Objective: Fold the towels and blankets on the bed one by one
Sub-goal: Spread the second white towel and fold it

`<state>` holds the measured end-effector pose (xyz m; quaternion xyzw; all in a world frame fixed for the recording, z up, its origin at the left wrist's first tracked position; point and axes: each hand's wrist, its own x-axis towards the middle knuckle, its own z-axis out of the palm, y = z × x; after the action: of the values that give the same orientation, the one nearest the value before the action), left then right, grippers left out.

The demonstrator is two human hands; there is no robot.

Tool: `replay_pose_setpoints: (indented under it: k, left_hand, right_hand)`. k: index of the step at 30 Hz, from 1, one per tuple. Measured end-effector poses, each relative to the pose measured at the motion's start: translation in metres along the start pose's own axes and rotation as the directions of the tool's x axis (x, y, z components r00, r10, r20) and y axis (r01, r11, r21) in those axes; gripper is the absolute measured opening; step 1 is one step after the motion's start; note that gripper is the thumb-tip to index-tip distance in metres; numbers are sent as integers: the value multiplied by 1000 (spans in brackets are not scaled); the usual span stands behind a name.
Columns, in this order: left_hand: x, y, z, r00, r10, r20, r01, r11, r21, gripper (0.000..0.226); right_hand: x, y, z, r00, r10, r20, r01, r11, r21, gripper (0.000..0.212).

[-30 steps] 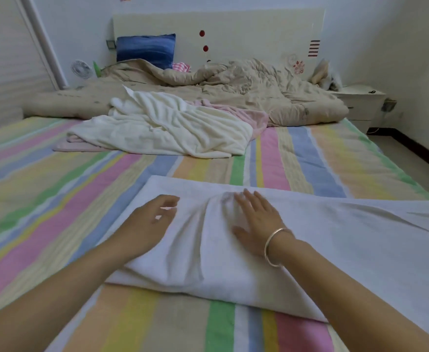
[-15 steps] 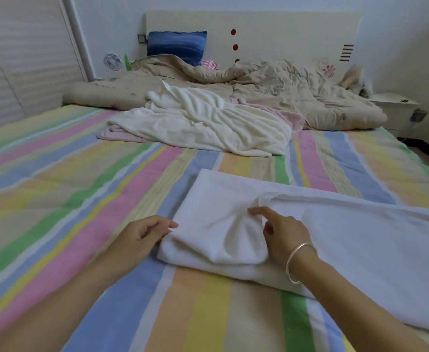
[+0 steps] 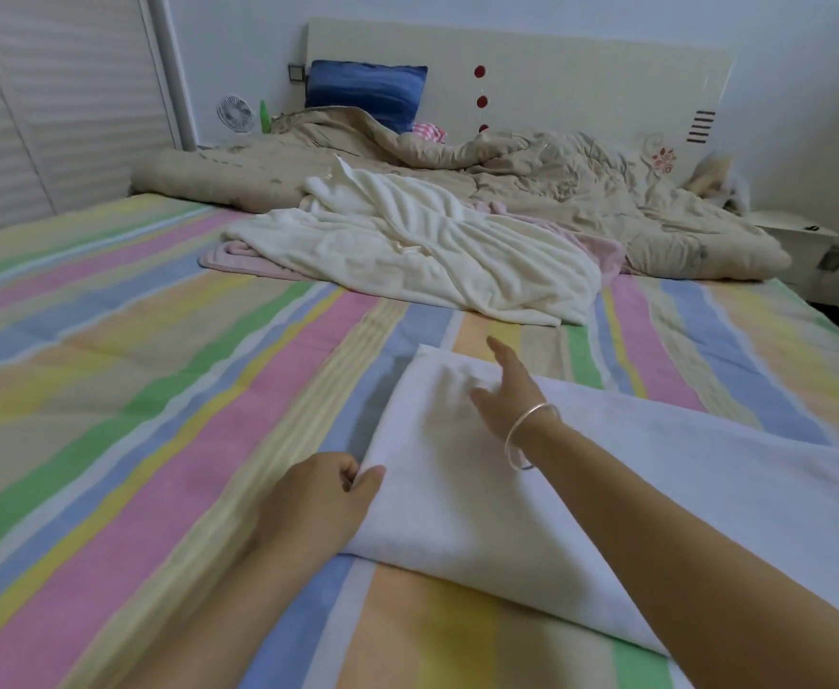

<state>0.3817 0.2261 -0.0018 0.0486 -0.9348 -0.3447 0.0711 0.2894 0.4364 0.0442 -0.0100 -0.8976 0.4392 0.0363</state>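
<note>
Folded white towel (image 3: 437, 469), flat on striped bed (image 3: 158, 390). At towel's left edge: left hand (image 3: 318, 494), pinching the edge between thumb and curled fingers. Over towel's top layer: right hand (image 3: 507, 390), fingers straight, holding nothing, bracelet (image 3: 526, 432) at wrist. Beyond towel: cream blanket (image 3: 432, 251) crumpled over pink blanket (image 3: 243, 256); farther still, beige quilt (image 3: 556, 191) and blue pillow (image 3: 365, 89).
</note>
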Motion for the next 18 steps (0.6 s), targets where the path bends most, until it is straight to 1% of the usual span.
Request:
replay_pose_setpoints:
  k: [1,2,4,5,6,7,8,9,11,12,14,15,16,17,18]
  left_hand:
    - [1,-1,1,1000,-12,4,12,1000,-1,54]
    - [4,-2,3,1000,-19,9,19,1000,-7,54]
    - [6,-4,5,999,-34,19,34,999,-13,54]
    - [5,-5,5,999,-37,17,38,999,-12,55]
    - [5,-5,6,999,-40,18,40,999,-2,55]
    - [6,-5,7,999,-44,21,43,999,18,54]
    - [6,-5,8,998,-54,23,53,998,46,54]
    - [8,-4,9,998,-64,21,62,996,65,53]
    - [9,-3,10,996,-93,12,92,993,79,52]
    - [8,0,9,994,-106,8,105,991,87,50]
    - [3,6,8,993,-112,-32,115,984,138,38]
    - [-1,11,6,993,-80,-83,95,974,204,32]
    - [-5,16,5,988,-11,-155,56,955,291,32]
    - [-7,20,6,978,85,-192,-8,929,371,36]
    - [-9,30,10,962,198,-186,-101,896,433,40]
  right_hand:
    - [0,4,5,995,-89,-33,86,992,-97,65]
    - [-2,7,9,983,-175,-56,166,975,-146,64]
    - [-6,10,21,962,-266,-62,247,944,-217,57]
    - [-7,11,27,959,-282,-23,263,918,-296,52]
    - [-7,12,33,960,-274,61,274,870,-410,48]
    - [-7,14,41,962,-216,167,272,812,-516,47]
    - [-4,16,47,958,-127,258,261,764,-591,49]
    - [-2,17,50,949,-45,313,244,733,-635,51]
    - [4,16,51,937,12,349,234,720,-653,53]
    - [5,16,48,936,5,352,238,727,-644,53]
    - [-1,14,39,932,-9,363,241,762,-601,55]
    - [-9,13,31,932,-17,361,234,789,-568,57]
    - [-19,14,22,931,-26,363,234,807,-542,58]
    - [-33,16,14,929,-37,369,243,812,-530,58]
    - [-51,23,-1,929,-51,366,253,809,-530,58]
